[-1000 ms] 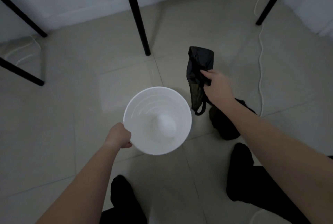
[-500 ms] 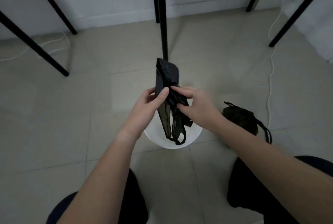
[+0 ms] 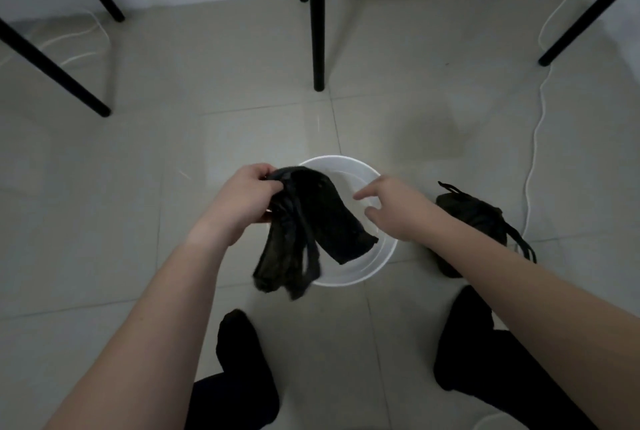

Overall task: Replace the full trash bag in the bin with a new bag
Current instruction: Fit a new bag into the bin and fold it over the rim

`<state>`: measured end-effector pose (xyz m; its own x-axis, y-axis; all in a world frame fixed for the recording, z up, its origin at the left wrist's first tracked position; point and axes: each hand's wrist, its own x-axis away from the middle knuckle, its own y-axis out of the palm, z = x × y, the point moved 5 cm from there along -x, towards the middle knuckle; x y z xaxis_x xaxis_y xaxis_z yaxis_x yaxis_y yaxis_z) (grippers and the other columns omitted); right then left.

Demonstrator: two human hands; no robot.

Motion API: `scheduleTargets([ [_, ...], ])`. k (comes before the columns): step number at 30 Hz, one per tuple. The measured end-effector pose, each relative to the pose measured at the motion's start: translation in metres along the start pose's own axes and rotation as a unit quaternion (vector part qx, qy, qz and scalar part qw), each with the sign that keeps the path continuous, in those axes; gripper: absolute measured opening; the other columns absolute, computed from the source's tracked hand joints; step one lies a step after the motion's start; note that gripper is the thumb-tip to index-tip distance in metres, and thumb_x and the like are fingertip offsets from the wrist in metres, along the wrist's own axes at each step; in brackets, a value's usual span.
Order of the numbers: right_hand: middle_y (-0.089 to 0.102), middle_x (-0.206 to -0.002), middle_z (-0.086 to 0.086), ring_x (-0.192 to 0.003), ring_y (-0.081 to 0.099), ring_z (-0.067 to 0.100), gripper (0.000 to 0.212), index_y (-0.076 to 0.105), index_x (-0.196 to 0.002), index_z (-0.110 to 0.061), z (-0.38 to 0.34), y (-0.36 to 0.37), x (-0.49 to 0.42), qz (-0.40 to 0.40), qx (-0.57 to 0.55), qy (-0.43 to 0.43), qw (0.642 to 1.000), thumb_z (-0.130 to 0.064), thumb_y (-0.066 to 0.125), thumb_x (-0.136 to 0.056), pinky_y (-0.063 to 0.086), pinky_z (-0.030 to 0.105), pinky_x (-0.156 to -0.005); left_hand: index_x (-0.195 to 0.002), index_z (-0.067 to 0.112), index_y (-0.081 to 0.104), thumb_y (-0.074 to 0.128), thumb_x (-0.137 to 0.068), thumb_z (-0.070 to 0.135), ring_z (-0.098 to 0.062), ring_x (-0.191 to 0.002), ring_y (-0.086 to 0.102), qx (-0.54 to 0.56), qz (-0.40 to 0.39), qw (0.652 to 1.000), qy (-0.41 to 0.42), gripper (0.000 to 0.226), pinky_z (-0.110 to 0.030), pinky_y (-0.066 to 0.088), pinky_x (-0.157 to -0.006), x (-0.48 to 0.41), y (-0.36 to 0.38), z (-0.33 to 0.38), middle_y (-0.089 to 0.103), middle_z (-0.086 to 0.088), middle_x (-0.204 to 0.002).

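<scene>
Item: new bag (image 3: 311, 222). Black, thin plastic, still partly folded. It hangs at centre frame over the left half of the bin's mouth, with its loose lower ends trailing down past the near rim.

Item: left hand (image 3: 242, 194). Left of centre, fingers curled tight round the bunched top of the new bag, thumb side toward the camera.

Item: right hand (image 3: 391, 208). Right of centre, above the bin's right side and holding nothing. Its fingers are loosely spread and point left toward the bag, with a sliver of white bin showing between fingertip and plastic.

Item: bin (image 3: 348, 160). White, round, upright on the floor at centre frame. The bare inner wall is visible — no liner fitted.

Item: full trash bag (image 3: 474, 218). Dark and tied at the top, on the floor just right of the bin, with drawstring loops lying loose.

Item: floor (image 3: 138, 170). Pale tiles.

Item: table legs (image 3: 317, 31). Black, across the upper frame.

Item: cable (image 3: 533, 152). White, running along the right edge.

Item: feet (image 3: 242, 350). In black socks, at the lower frame — one on either side of the bin's near edge.
</scene>
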<state>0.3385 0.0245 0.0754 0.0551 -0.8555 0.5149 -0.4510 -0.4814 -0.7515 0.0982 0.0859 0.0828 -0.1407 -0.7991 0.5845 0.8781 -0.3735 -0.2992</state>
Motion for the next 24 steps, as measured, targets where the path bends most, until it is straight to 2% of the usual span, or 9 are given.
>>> scheduleTargets([
  [3,0.069,-0.118,-0.013,-0.102,0.067,0.006,0.022,0.075,-0.115,-0.031,-0.012,-0.009,0.001,0.068,-0.191,-0.039,0.978,-0.036,0.063,-0.097,0.054,0.030,-0.088,-0.095,0.017,0.068,0.056,-0.101,0.005,-0.007,-0.060,0.069,0.016,-0.023,0.999,-0.021,0.017,-0.024,0.055,-0.051,0.004,0.008,-0.003,0.071,-0.003,-0.081],
  [5,0.075,-0.095,-0.015,-0.084,0.071,0.003,0.024,0.076,-0.102,-0.032,-0.023,-0.007,0.002,0.022,-0.323,-0.039,0.945,-0.051,0.068,-0.090,0.056,0.024,-0.069,-0.104,0.014,0.068,0.059,-0.101,0.007,-0.005,-0.059,0.071,0.041,-0.020,0.999,-0.029,0.011,-0.022,0.055,-0.051,0.004,0.012,-0.003,0.071,-0.004,-0.087],
  [8,0.078,-0.094,-0.006,-0.088,0.075,0.011,0.049,0.075,-0.101,-0.026,-0.035,0.006,0.003,-0.082,-0.386,-0.038,0.918,-0.070,0.071,-0.079,0.060,0.026,-0.070,-0.115,0.007,0.066,0.065,-0.101,0.013,-0.001,-0.059,0.071,0.072,-0.019,0.997,-0.020,0.015,-0.018,0.054,-0.050,0.004,0.020,0.001,0.071,-0.007,-0.093],
  [10,0.079,-0.088,-0.006,-0.083,0.076,0.008,0.038,0.074,-0.099,-0.024,-0.036,0.013,0.003,-0.109,-0.388,-0.033,0.915,-0.057,0.077,-0.082,0.059,0.022,-0.066,-0.119,0.004,0.064,0.071,-0.100,0.019,-0.003,-0.062,0.072,0.079,-0.019,0.997,-0.012,0.026,-0.017,0.054,-0.051,0.006,0.024,0.004,0.073,-0.011,-0.101],
  [13,0.077,-0.075,-0.004,-0.069,0.073,0.008,0.007,0.072,-0.091,-0.017,-0.032,0.013,-0.001,-0.084,-0.377,-0.030,0.922,-0.020,0.077,-0.088,0.054,0.021,-0.064,-0.123,0.005,0.064,0.081,-0.092,0.024,-0.014,-0.079,0.074,0.101,-0.020,0.995,-0.002,0.040,-0.022,0.058,-0.059,0.007,0.025,0.009,0.073,-0.018,-0.110],
  [15,0.077,-0.076,-0.001,-0.069,0.072,0.009,0.005,0.071,-0.088,-0.013,-0.028,0.005,-0.003,-0.047,-0.382,-0.025,0.923,-0.012,0.076,-0.089,0.054,0.021,-0.068,-0.125,0.011,0.063,0.090,-0.081,0.030,-0.019,-0.090,0.074,0.111,-0.049,0.993,-0.001,0.055,-0.028,0.063,-0.073,0.008,0.023,0.010,0.072,-0.015,-0.111],
  [18,0.074,-0.085,0.009,-0.076,0.069,0.016,0.015,0.069,-0.101,0.000,-0.024,-0.007,-0.004,-0.002,-0.406,-0.009,0.914,-0.010,0.074,-0.091,0.056,0.030,-0.078,-0.129,0.022,0.062,0.098,-0.063,0.038,-0.015,-0.104,0.076,0.057,-0.115,0.991,-0.026,0.077,-0.039,0.064,-0.091,0.011,0.023,0.004,0.071,-0.004,-0.119],
  [22,0.068,-0.079,0.002,-0.070,0.063,0.008,0.007,0.069,-0.099,-0.008,-0.023,-0.014,-0.002,0.018,-0.356,-0.028,0.934,-0.008,0.072,-0.092,0.051,0.020,-0.075,-0.105,0.018,0.074,0.092,-0.077,0.010,-0.018,-0.094,0.075,-0.042,-0.105,0.993,-0.023,0.034,-0.049,0.060,-0.098,0.007,0.026,-0.003,0.078,-0.004,-0.102],
  [24,0.063,-0.074,-0.005,-0.059,0.056,-0.001,0.007,0.068,-0.096,-0.015,-0.017,-0.020,-0.002,0.043,-0.270,-0.041,0.961,-0.009,0.071,-0.092,0.045,0.015,-0.064,-0.092,0.020,0.073,0.083,-0.082,0.001,-0.020,-0.082,0.071,-0.090,-0.055,0.994,-0.004,0.023,-0.043,0.064,-0.088,0.003,0.019,-0.004,0.076,-0.006,-0.091],
])
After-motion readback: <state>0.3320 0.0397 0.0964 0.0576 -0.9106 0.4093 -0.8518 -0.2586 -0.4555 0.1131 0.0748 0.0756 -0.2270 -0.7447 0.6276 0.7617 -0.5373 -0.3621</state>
